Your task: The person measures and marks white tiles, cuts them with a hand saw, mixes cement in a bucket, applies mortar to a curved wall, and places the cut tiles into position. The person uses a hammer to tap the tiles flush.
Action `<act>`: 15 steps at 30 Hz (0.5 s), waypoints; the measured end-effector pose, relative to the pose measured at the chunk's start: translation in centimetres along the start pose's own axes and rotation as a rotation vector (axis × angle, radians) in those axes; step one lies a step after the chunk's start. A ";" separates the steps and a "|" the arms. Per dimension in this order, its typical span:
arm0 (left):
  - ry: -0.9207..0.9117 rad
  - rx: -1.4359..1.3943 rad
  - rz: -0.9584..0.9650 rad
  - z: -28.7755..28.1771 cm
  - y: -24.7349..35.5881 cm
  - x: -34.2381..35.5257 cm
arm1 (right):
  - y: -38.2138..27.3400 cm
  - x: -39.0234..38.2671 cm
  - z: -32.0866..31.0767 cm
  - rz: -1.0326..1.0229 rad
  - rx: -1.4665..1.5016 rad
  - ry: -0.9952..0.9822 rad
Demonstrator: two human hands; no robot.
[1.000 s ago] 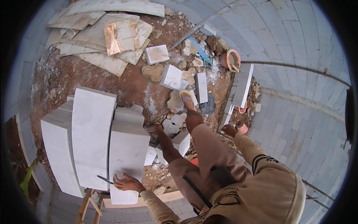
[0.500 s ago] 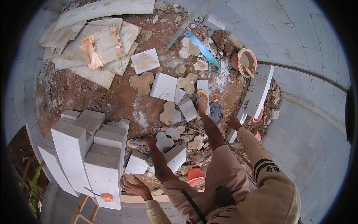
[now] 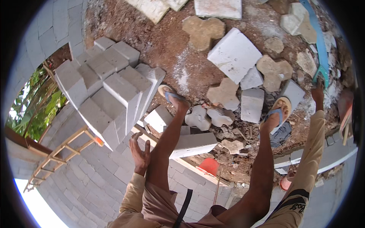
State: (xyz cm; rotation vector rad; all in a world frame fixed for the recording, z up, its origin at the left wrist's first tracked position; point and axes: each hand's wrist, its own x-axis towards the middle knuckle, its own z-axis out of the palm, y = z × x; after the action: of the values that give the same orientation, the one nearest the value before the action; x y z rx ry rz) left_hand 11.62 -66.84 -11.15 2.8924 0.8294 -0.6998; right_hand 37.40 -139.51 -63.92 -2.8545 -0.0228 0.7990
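Head cam: our R hand [image 3: 318, 86] is down at the green handle [image 3: 322, 71] of a blue-bladed handsaw [image 3: 318, 36], which lies on the rubbly ground [image 3: 152, 43] at upper R, blade running away from us. Fingers meet the handle, but the grip's too small & part hidden, so we can't tell if they're closed round it. L hand [image 3: 139, 152] is empty, fingers loose & spread, right by our L leg [image 3: 163, 152]; can't tell if it brushes the skin.

Progress, as far as we can judge: reach to the saw's done; saw's not up off the dirt yet, no cut's under way, & neither hand's on a block.

Stock's at L: a stepped stack of grey-white blocks [image 3: 108, 85], w/ a wooden ladder [image 3: 62, 156] below it. Btwn stack & saw we've a big white block [image 3: 235, 55] lying loose, smaller pieces incl. an upright-looking one [image 3: 252, 105], plus tan three-lobed pavers [image 3: 204, 32] round abt. R sandal [image 3: 284, 106] is up against another small block [image 3: 294, 93], dark plastic [image 3: 280, 135] just beside it. Low course of blocks [image 3: 330, 161] runs along lower R, seemingly part laid; reddish bucket [image 3: 345, 102] nr the R rim, contents not visible.
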 end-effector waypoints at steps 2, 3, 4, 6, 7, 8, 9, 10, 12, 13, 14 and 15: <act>-0.018 -0.043 -0.040 -0.5 0.2 0.0 | 2.1 1.3 2.3 0.083 -0.168 0.023; -0.033 -0.030 -0.022 -0.6 0.3 0.1 | 2.5 1.3 3.1 0.048 -0.171 0.052; -0.057 -0.059 -0.058 -0.7 0.4 -0.1 | 2.8 1.4 3.3 0.065 -0.213 0.048; -0.078 -0.091 -0.064 -1.3 0.4 -0.5 | 2.7 0.2 2.2 0.153 -0.229 0.022; -0.085 -0.094 -0.043 -1.8 0.3 -0.8 | 2.3 -0.9 0.9 0.131 -0.169 0.031; -0.106 -0.106 -0.095 -2.4 0.2 -1.1 | 2.0 -2.1 -1.1 0.158 -0.072 -0.022; -0.107 -0.158 -0.091 -3.1 -0.1 -1.2 | 1.5 -3.6 -3.2 0.140 -0.109 -0.016; -0.106 -0.210 -0.107 -4.0 -0.5 -1.3 | 1.2 -5.3 -5.9 0.026 -0.084 -0.003; -0.068 -0.292 -0.148 -6.4 -1.6 -0.9 | 0.2 -9.6 -11.7 0.101 -0.029 -0.097; -0.024 -0.288 -0.093 -7.7 -2.3 -0.5 | -0.8 -11.8 -14.3 0.086 -0.025 -0.079; 0.007 -0.330 -0.088 -9.2 -3.2 0.3 | -1.5 -14.5 -17.4 0.160 0.358 -0.149; 0.023 -0.367 -0.094 -10.7 -4.1 0.7 | -2.9 -17.2 -19.8 0.147 0.391 -0.118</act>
State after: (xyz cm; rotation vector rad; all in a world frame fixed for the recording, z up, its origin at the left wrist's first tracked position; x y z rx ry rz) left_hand 14.47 -61.20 -1.62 2.5518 0.9839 -0.4629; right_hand 32.98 -141.06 -37.92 -2.4590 0.2979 0.8878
